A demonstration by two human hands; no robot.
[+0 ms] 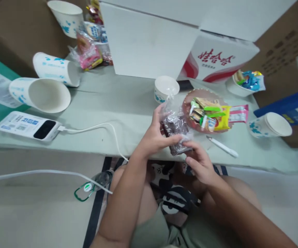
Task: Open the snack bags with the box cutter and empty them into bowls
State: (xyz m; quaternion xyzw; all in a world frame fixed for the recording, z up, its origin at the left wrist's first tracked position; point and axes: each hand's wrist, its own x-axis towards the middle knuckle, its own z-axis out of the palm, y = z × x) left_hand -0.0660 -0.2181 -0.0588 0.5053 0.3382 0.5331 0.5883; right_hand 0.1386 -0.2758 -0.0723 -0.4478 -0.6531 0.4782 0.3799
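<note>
Above the bench edge, the left hand and right hand both grip a crinkly clear plastic bag of dark wrapped pieces, just beside a round pinkish plate heaped with glossy wrapped snacks.

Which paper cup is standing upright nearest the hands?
The small white cup just behind the held plastic bag, left of the snack plate. The cups on the left lie tipped on their sides.
</note>
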